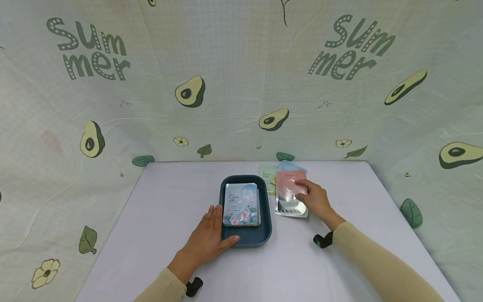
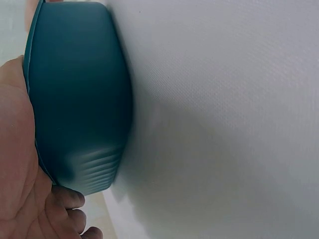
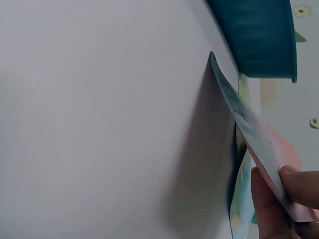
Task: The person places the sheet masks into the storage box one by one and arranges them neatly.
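Observation:
A dark blue-green tray (image 1: 246, 240) stands mid-table, holding a small stack of flat sachets with a pale blue floral sachet (image 1: 240, 204) on top. My left hand (image 1: 206, 235) rests against the tray's left rim, fingers extended and thumb over the near corner. In the left wrist view, its palm lies along the tray's outer wall (image 2: 79, 84). To the tray's right, my right hand (image 1: 319, 202) pinches a pink-and-silver sachet (image 1: 286, 186) by its right edge. The right wrist view shows that sachet (image 3: 251, 130) tilted, thumb on one face and fingers on the other.
Behind the pink sachet lie a light green sachet (image 1: 266, 171) and a light blue sachet (image 1: 288, 166), both partly covered. A white cloth covers the table (image 1: 170, 188). A curtain printed with avocados (image 1: 226, 50) hangs at the back and sides.

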A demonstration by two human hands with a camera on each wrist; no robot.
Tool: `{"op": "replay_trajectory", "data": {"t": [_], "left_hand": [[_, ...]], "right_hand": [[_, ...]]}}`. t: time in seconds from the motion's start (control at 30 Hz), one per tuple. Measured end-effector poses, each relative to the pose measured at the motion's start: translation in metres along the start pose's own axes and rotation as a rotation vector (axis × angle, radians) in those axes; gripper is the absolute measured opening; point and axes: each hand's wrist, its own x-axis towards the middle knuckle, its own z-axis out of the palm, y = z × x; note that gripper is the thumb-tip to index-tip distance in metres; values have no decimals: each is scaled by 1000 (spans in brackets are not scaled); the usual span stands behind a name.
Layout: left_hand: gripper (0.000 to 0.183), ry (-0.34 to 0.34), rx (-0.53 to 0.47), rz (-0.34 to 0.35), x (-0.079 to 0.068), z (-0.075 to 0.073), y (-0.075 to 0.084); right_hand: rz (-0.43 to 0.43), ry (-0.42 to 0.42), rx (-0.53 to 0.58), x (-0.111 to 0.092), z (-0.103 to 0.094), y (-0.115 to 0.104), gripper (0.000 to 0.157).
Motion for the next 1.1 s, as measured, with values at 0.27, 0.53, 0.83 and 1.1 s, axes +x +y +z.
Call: {"op": "replay_trajectory", "data": {"t": [0.27, 0.53, 0.83, 1.1], "left_hand": [[113, -4, -4, -5, 0, 1, -1], [113, -6, -2, -4, 0, 0, -1], [114, -6, 16, 11, 1, 0, -2], [114, 2, 35, 27, 3, 0, -3]], "right_hand": [[-11, 43, 77, -3, -2, -6, 46], [0, 36, 113, -2, -12, -26, 48], [17, 4, 227, -3, -30, -48, 47], [0, -1, 338, -4, -26, -70, 49]]}}
